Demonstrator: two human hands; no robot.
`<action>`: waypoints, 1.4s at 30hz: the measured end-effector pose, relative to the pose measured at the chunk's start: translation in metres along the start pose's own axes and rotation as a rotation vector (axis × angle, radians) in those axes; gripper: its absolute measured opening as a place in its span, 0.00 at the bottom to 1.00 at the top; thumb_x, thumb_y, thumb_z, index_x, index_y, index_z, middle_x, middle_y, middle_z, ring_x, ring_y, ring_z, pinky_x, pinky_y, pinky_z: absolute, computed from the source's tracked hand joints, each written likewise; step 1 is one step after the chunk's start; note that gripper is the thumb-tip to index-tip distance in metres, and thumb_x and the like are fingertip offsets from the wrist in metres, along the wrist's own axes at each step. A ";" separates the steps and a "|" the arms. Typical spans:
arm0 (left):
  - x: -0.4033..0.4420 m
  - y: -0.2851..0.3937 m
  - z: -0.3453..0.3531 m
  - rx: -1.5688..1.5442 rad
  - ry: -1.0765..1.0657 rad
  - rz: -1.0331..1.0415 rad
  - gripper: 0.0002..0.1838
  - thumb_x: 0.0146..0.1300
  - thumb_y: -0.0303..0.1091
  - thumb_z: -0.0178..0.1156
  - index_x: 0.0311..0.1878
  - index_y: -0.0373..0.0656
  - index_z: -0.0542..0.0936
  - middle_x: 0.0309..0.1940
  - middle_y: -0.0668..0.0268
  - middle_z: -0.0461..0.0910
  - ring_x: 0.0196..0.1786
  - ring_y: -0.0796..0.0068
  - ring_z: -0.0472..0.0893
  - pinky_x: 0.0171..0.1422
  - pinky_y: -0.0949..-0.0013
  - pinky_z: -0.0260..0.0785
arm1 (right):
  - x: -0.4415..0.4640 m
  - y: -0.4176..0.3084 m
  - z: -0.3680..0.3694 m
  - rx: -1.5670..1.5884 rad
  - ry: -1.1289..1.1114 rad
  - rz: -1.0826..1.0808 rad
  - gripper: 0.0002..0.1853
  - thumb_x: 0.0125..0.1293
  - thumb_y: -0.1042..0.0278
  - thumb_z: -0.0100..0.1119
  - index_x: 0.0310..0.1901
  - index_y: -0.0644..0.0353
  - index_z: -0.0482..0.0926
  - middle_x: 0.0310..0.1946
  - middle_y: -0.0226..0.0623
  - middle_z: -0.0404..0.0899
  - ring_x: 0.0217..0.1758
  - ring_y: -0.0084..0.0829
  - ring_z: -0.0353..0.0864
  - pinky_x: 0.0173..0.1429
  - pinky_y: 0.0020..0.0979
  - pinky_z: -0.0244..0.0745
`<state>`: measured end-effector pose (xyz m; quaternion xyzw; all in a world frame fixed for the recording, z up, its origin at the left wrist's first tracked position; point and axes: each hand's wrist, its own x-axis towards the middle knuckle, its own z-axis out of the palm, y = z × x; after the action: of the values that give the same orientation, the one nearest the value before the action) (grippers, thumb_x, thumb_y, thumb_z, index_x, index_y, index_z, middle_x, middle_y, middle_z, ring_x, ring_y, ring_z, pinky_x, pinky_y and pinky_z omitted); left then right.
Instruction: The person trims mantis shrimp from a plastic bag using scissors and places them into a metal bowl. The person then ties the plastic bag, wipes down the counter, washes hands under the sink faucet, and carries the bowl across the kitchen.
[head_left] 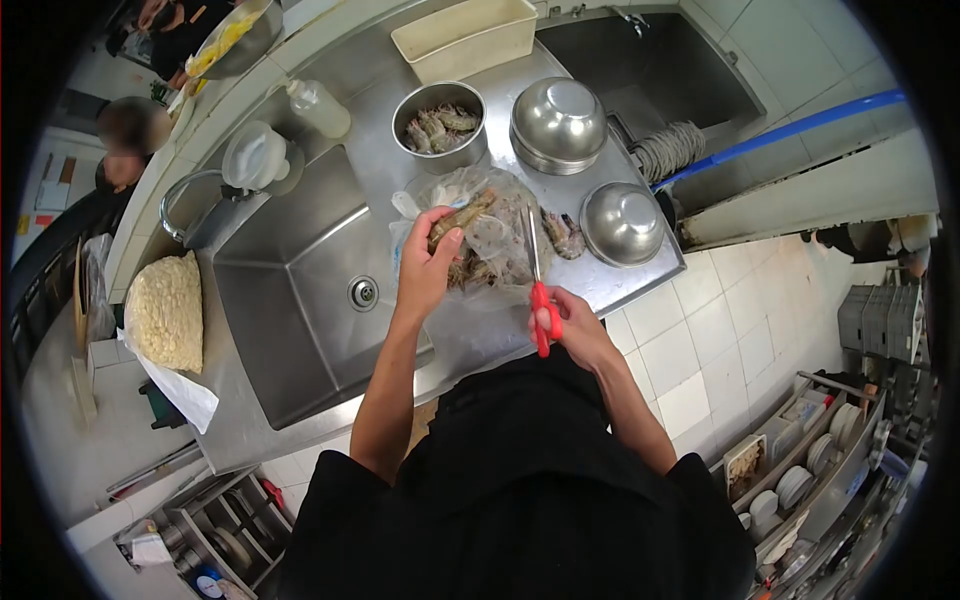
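Note:
My left hand grips a raw shrimp above a clear plastic bag on the steel counter. In my right hand is a pair of scissors with red handles, blades pointing away from me and apparently closed. More shrimp lie in the bag, partly hidden by my left hand and the plastic. To the right of the blades, loose shrimp rest on the metal. Behind the bag, a round steel pot holds several shrimp.
The sink basin lies to my left, with a bag of pale pieces beyond it. Upturned steel bowls and a smaller one stand at right. A cream tub sits behind. Another person is at far left.

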<state>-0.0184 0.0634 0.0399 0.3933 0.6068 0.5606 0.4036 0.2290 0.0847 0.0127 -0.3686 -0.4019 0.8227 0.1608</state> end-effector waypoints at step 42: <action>0.012 -0.010 0.011 0.267 -0.270 0.034 0.18 0.60 0.26 0.65 0.55 0.39 0.79 0.46 0.65 0.83 0.48 0.76 0.79 0.55 0.71 0.70 | -0.027 0.002 -0.020 0.016 0.058 0.029 0.22 0.62 0.64 0.70 0.52 0.65 0.74 0.25 0.31 0.76 0.26 0.23 0.76 0.32 0.27 0.75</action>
<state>-0.0124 0.0783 0.0290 0.5249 0.6095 0.4241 0.4160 0.2614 0.0791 0.0158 -0.3968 -0.3849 0.8172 0.1633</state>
